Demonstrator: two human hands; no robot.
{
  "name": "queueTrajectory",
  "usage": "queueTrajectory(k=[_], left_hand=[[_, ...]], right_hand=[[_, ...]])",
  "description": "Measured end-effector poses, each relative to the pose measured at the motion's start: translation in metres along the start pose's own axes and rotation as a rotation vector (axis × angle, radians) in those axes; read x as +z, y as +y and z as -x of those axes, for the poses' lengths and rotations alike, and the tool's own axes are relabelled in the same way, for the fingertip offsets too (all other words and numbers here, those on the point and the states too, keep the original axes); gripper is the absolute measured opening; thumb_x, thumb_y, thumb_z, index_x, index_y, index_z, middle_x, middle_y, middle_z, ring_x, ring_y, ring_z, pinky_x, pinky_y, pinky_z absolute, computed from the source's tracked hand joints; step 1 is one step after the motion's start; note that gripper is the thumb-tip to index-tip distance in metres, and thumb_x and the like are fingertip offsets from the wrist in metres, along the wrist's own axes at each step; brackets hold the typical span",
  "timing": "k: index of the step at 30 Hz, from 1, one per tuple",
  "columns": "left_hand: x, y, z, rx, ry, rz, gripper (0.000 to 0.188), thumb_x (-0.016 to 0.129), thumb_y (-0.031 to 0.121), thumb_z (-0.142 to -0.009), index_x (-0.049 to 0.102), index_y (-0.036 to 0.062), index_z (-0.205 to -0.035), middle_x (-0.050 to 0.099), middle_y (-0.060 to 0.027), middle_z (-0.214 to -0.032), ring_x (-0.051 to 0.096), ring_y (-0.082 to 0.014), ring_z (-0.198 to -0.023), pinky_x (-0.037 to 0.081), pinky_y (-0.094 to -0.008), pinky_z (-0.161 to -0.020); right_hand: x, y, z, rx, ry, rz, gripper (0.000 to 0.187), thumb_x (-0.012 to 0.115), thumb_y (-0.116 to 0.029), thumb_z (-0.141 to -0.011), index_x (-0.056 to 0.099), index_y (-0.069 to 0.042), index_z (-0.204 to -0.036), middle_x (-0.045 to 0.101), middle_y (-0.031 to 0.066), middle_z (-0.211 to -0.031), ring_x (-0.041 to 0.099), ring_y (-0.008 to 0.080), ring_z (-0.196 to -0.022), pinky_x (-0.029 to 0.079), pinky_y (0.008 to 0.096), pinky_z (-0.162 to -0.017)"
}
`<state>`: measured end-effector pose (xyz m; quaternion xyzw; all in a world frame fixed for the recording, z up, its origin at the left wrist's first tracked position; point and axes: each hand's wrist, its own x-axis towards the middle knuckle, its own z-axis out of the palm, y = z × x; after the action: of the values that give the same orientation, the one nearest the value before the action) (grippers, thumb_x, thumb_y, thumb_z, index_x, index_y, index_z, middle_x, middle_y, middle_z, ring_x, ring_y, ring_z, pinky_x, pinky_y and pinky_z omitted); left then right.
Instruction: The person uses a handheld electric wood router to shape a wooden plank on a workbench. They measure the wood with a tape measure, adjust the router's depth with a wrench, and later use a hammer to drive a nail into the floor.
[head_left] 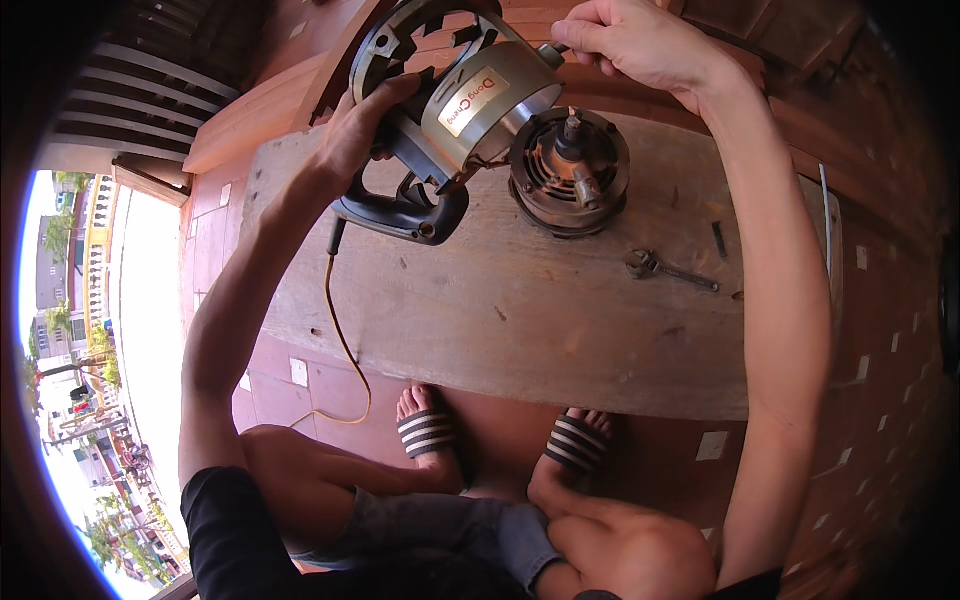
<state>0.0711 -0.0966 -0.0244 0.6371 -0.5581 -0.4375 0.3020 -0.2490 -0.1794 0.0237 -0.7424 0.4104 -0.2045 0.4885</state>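
Note:
My left hand (350, 135) is wrapped around the silver and black housing of a corded power tool (495, 110), holding it tilted above the wooden table. Its black D-shaped handle (410, 210) points down toward me, and a black ring-shaped frame is at the top. With its fingers pinched, my right hand (640, 45) is at the small knob (551, 55) on the housing's right side; the fingertips partly hide the contact. Just below the housing a round, rusty motor part (570, 170) with an upright shaft stands on the table.
An adjustable wrench (672, 270) and a small dark bolt-like piece (719, 240) lie on the table (480, 330) at the right. A yellowish cord (345, 345) hangs over the table's near edge to the tiled floor. Wooden boards (255, 115) stand behind. My sandalled feet are below.

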Motion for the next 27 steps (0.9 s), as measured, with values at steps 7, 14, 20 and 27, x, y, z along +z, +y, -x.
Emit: queueTrajectory(k=[7,14,20,27], left_hand=[[-0.001,-0.003,0.005,0.029,0.013,0.013,0.052,0.066,0.057,-0.095,0.071,0.0080,-0.113,0.061,-0.0003,-0.082,0.053,-0.0092,-0.067,0.039,-0.0265,-0.060],[0.004,0.004,0.009,0.090,0.023,0.019,0.055,0.066,0.058,-0.095,0.071,0.0052,-0.110,0.063,-0.0019,-0.079,0.052,-0.0085,-0.061,0.039,-0.0271,-0.055],[-0.011,-0.010,-0.002,0.050,-0.027,0.086,0.060,0.069,0.057,-0.093,0.067,0.0052,-0.124,0.064,-0.0019,-0.093,0.057,-0.0105,-0.076,0.044,-0.0275,-0.064],[-0.007,-0.017,-0.008,0.203,0.015,0.005,0.069,0.071,0.066,-0.090,0.070,0.0024,-0.117,0.066,-0.0037,-0.078,0.056,-0.0081,-0.062,0.042,-0.0259,-0.055]], right_hand=[[0.004,0.006,-0.004,0.033,0.075,0.175,0.055,0.065,-0.049,-0.106,0.076,0.002,-0.089,0.064,0.0038,-0.069,0.054,0.0114,-0.060,0.044,0.0315,-0.056],[-0.002,0.015,-0.006,0.078,0.040,0.199,0.038,0.068,-0.045,-0.105,0.077,-0.008,-0.103,0.064,-0.0069,-0.082,0.055,0.0044,-0.078,0.047,0.0246,-0.074],[0.005,0.008,0.005,-0.095,0.082,-0.019,0.035,0.069,-0.042,-0.104,0.077,-0.008,-0.104,0.065,-0.0049,-0.084,0.054,0.0041,-0.076,0.047,0.0241,-0.070],[0.003,0.012,0.011,-0.058,0.045,0.130,0.046,0.066,-0.053,-0.104,0.076,-0.008,-0.101,0.065,-0.0018,-0.083,0.054,0.0050,-0.073,0.046,0.0223,-0.067]])
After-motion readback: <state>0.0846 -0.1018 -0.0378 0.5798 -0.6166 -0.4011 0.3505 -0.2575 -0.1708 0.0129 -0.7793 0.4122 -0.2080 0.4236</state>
